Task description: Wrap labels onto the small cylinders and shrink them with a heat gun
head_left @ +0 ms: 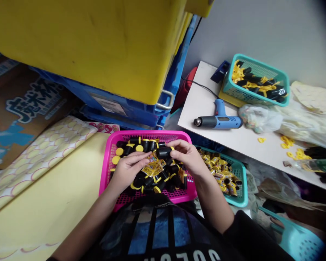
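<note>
1. Left hand (130,168): thumb and forefinger pinched on a printed yellow wrapper (153,158), over the middle of the pink basket (104,174).
2. Right hand (188,157): thumb and fingers closed on the yellow-capped end of a black tube (163,152), nearer the basket's right edge.
3. Other tubes (152,145) reach the basket's far edge.
4. Heat gun (222,121): by the bench (191,107)'s near left corner.

Single head-worn view, facing forward and down, from close above the left hand (128,169), right hand (189,156) and pink basket (149,133).
</note>
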Available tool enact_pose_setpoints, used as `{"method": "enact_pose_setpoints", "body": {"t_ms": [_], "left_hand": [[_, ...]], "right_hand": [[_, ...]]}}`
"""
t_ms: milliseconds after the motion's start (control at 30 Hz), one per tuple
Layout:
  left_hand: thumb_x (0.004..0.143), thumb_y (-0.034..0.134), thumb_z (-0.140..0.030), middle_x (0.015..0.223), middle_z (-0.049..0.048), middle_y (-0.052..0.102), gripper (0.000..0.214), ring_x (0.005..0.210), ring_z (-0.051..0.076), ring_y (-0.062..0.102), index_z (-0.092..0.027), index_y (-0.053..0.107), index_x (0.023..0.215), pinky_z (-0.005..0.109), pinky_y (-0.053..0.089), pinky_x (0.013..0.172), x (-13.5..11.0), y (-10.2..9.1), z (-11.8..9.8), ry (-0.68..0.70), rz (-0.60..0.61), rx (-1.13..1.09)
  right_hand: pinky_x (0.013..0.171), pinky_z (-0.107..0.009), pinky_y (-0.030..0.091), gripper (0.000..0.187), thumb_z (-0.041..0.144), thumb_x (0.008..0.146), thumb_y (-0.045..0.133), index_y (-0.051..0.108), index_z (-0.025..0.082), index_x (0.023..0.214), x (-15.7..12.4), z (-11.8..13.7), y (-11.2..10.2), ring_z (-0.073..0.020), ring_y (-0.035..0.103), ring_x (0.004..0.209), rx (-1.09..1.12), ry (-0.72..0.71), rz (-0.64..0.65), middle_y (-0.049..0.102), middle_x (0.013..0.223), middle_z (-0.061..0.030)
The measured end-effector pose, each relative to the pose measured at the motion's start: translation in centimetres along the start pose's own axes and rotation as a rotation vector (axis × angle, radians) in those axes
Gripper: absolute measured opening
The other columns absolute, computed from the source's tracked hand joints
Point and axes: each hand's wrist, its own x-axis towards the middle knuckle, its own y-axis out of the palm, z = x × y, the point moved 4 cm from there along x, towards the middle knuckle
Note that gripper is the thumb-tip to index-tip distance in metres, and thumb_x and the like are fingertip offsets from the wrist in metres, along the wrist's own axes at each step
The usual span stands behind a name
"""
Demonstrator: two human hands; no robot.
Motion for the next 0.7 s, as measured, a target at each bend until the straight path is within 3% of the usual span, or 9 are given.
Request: {"method": "enact_pose_setpoints", "body": {"t_ms": [133, 433, 567, 633, 700], "left_hand": [[0.078, 0.070, -0.040, 0.097, 0.0066, 0.075, 0.026, 0.087, 0.019, 0.069, -0.025, 0.076, 0.099, 0.031, 0.057, 0.081, -0.2, 0.2, 0.0, -0.033, 0.026, -0.022], [0.078, 0.069, -0.044, 0.105, 0.0070, 0.074, 0.028, 0.094, 0.023, 0.070, -0.025, 0.076, 0.098, 0.035, 0.058, 0.085, 0.0, 0.8, 0.2, -0.122, 0.139, -0.088], [0.072, 0.075, -0.043, 0.102, 0.0075, 0.075, 0.040, 0.082, 0.022, 0.072, -0.022, 0.073, 0.107, 0.035, 0.060, 0.075, -0.2, 1.5, 0.3, -0.264, 0.167, -0.160], [0.066, 0.080, -0.039, 0.098, 0.0071, 0.075, 0.043, 0.080, 0.021, 0.072, -0.020, 0.073, 0.104, 0.033, 0.060, 0.074, -0.4, 1.9, 0.0, -0.289, 0.150, -0.222], [0.062, 0.082, -0.033, 0.095, 0.0061, 0.076, 0.039, 0.082, 0.020, 0.071, -0.019, 0.074, 0.098, 0.031, 0.059, 0.076, -0.5, 2.1, -0.4, -0.275, 0.104, -0.266]], "right_hand": [[0.057, -0.023, 0.043, 0.034, 0.039, 0.062, 0.082, 0.068, 0.019, 0.086, 0.0, -0.5, 0.2, -0.0068, 0.052, 0.057, -0.047, 0.034, 0.053, 0.061, 0.066, 0.0037], [0.071, -0.028, 0.049, 0.036, 0.039, 0.065, 0.080, 0.070, 0.021, 0.094, -0.2, -1.6, -0.1, -0.0104, 0.059, 0.071, -0.155, 0.005, 0.132, 0.066, 0.079, 0.0001], [0.076, -0.029, 0.048, 0.039, 0.038, 0.063, 0.082, 0.069, 0.021, 0.096, -0.3, -1.8, 0.7, -0.0116, 0.058, 0.076, -0.272, -0.091, 0.079, 0.066, 0.084, -0.0005], [0.077, -0.028, 0.047, 0.042, 0.039, 0.061, 0.083, 0.068, 0.022, 0.096, -0.5, -2.1, 1.4, -0.0119, 0.057, 0.078, -0.246, -0.146, 0.082, 0.065, 0.087, -0.0006], [0.079, -0.028, 0.047, 0.040, 0.046, 0.068, 0.077, 0.067, 0.022, 0.099, -0.7, -2.7, 2.1, -0.0125, 0.057, 0.083, -0.136, -0.152, 0.101, 0.064, 0.095, -0.0018]]}}
